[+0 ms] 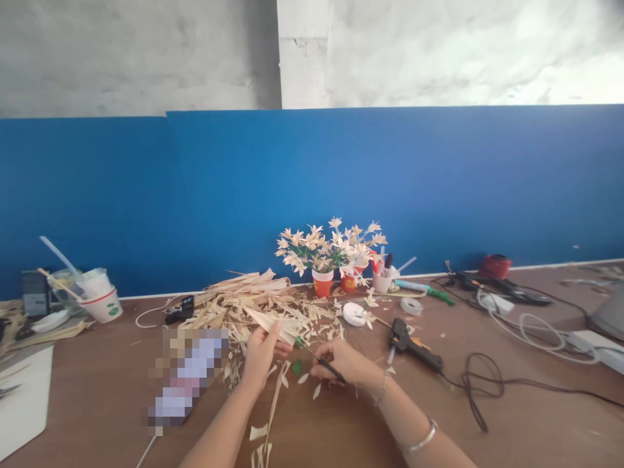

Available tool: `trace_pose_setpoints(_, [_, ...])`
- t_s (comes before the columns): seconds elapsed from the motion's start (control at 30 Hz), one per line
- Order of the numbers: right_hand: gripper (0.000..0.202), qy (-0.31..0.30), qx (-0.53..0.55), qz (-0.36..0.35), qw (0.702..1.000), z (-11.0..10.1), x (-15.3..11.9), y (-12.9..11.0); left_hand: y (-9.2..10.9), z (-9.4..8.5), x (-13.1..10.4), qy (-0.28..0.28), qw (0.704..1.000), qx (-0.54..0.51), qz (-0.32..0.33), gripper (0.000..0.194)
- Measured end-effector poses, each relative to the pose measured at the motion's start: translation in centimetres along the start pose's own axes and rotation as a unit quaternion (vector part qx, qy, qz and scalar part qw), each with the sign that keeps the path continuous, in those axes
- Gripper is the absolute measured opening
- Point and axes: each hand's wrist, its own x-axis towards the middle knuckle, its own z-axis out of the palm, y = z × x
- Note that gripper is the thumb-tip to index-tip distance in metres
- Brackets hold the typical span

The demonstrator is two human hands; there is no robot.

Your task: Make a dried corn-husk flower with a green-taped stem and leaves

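My left hand (260, 356) pinches a pale, pointed piece of dried husk (267, 321) above the table. Black-handled scissors (332, 371) are gripped in my right hand (348, 363), with the blades pointing toward the lower end of the husk. Whether the blades touch it is too small to tell. Under my hands lie small cut petals (316, 390) and a green round piece (297, 368). A big heap of dried husk strips (244, 292) spreads just behind my left hand. Beyond my hands, husk flowers (314, 246) stand in a red cup (322, 285).
A hot glue gun (414, 346) lies right of my right hand, its black cord (480, 390) looping over the table. White tape rolls (354, 314) sit behind. A blurred phone-like object (188, 380) lies at left, near a paper cup (103, 307). A blue partition (219, 195) closes the back.
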Motion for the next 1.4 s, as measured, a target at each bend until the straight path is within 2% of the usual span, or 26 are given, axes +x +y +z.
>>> trace_pose_setpoints(0.33, [0.022,0.010,0.001,0.032,0.999,0.08,0.13,0.00,0.25,0.32,-0.45,0.009,0.999,-0.028,-0.017,0.022])
trace_pose_setpoints(0.7, [0.016,0.024,0.001,0.015,1.000,0.36,0.32,-0.06,-0.19,0.42,-0.40,0.020,0.996,-0.077,-0.035,0.020])
trace_pose_setpoints(1.17, [0.020,0.031,0.003,0.019,0.999,0.51,0.28,-0.25,0.13,0.80,-0.85,-0.006,0.993,-0.103,-0.064,0.019])
trace_pose_setpoints(1.4, [0.019,0.003,0.004,0.049,0.999,-0.08,0.11,0.21,0.32,0.59,-0.79,0.006,0.994,-0.100,-0.053,0.027])
